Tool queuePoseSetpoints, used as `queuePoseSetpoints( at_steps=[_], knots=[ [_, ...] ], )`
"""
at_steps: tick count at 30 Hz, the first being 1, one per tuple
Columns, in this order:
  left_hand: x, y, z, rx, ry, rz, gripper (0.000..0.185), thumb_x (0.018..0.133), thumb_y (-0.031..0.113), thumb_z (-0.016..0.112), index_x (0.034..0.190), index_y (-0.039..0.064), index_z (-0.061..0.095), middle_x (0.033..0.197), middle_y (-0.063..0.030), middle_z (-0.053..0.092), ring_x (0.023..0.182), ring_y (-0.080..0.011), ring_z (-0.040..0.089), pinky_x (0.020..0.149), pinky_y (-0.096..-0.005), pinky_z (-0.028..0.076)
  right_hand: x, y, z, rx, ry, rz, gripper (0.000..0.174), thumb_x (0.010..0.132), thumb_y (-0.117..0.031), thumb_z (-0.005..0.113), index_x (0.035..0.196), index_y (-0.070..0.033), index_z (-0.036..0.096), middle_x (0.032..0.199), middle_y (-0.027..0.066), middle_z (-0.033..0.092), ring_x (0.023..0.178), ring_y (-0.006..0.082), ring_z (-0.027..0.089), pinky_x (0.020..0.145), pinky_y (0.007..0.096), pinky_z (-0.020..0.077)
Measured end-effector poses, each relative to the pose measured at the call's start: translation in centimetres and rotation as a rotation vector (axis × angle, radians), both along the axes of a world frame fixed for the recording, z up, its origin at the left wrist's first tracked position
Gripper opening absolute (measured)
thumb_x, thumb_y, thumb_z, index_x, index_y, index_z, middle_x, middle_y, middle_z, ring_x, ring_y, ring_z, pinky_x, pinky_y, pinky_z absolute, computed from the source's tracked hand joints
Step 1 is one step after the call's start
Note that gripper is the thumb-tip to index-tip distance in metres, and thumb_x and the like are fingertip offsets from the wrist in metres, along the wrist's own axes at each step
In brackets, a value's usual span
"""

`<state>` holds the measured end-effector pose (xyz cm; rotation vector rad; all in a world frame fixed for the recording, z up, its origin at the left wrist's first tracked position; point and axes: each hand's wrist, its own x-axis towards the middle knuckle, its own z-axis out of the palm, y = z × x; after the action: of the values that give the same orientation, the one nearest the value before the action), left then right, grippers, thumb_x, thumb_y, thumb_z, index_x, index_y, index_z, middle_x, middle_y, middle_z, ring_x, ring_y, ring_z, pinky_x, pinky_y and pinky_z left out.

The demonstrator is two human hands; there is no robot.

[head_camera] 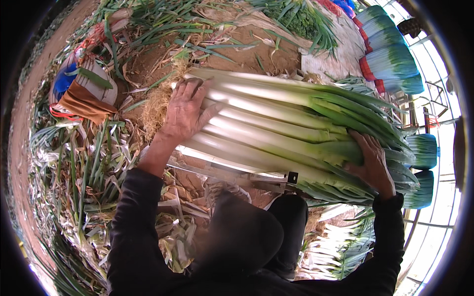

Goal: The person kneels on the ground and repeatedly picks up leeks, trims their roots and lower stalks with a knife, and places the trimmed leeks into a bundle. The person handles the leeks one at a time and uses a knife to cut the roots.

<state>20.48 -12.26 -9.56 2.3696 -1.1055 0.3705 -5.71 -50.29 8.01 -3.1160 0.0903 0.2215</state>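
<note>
A thick layer of leeks or large green onions (255, 118) lies side by side across a metal rack (270, 181) before me. White stalks and tan roots (159, 103) are on the left, with green leaves (344, 107) on the right. Palm down, my left hand (187, 109) rests on the white stalks beside the roots, its thumb apart from the fingers. My right hand (370, 159) cups the green leaves at the other end, thumb towards me and fingers over the far side. The stalks mostly hide the rack.
Loose leaves and peelings (100, 159) cover the ground to the left. A bundle with brown cloth (87, 100) and blue material lies there. More trimmed leeks (326, 248) lie at lower right. Wrapped bundles (392, 63) stand along the right side. A leafy heap (296, 22) is at the top.
</note>
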Motion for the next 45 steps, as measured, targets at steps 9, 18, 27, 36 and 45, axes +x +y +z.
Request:
queuePoseSetpoints(
  at_steps=[9,18,27,36,45],
  knots=[
    [-0.7,0.3,-0.4,-0.023,-0.062,-0.003,0.064,0.095,0.054,0.061,0.131,0.002,0.063,0.125,-0.0166,0.057,0.11,-0.0356,0.057,0.097,-0.0485,0.045,0.1,-0.6,-0.2,0.019,-0.027,0.061,0.087,0.073,-0.049,0.082,0.141,-0.004,0.052,0.128,0.0207,0.06,0.119,0.0424,0.056,0.103,0.0491,0.0425],
    [-0.5,-0.1,-1.7,-0.047,-0.061,0.075,0.058,0.099,0.056,0.052,0.128,0.006,0.059,0.128,-0.0144,0.058,0.12,-0.0357,0.052,0.105,-0.0521,0.036,0.7,-1.6,-1.0,0.04,-0.098,0.112,0.08,0.074,-0.049,0.081,0.134,-0.002,0.055,0.118,0.0202,0.062,0.113,0.0421,0.058,0.096,0.0493,0.0454],
    [-1.2,0.3,-2.1,0.024,-0.009,0.146,0.053,0.097,0.054,0.054,0.128,0.011,0.059,0.123,-0.0164,0.06,0.116,-0.0381,0.053,0.103,-0.0535,0.036,1.0,-3.1,-2.0,0.04,-0.079,0.137,0.086,0.072,-0.05,0.079,0.136,0.001,0.053,0.121,0.0207,0.062,0.114,0.0415,0.058,0.1,0.0479,0.0447],
    [-0.6,0.1,-2.3,0.079,0.101,0.205,0.064,0.097,0.062,0.048,0.141,0.016,0.052,0.144,-0.014,0.05,0.133,-0.0363,0.044,0.113,-0.0522,0.028,-1.8,-4.5,-1.1,0.045,-0.146,0.174,0.06,0.096,-0.04,0.061,0.139,0.001,0.051,0.131,0.0226,0.059,0.124,0.039,0.054,0.108,0.0451,0.0385],
    [0.6,0.3,-3.6,0.166,0.144,0.255,0.081,0.098,0.069,0.038,0.158,0.014,0.032,0.161,-0.0189,0.032,0.149,-0.0395,0.027,0.122,-0.0544,0.015,-6.4,-10.5,-0.6,-0.091,-0.185,-0.165,0.055,0.103,-0.044,0.051,0.133,0.002,0.059,0.132,0.0211,0.062,0.127,0.0392,0.053,0.11,0.046,0.0364]
  ],
)
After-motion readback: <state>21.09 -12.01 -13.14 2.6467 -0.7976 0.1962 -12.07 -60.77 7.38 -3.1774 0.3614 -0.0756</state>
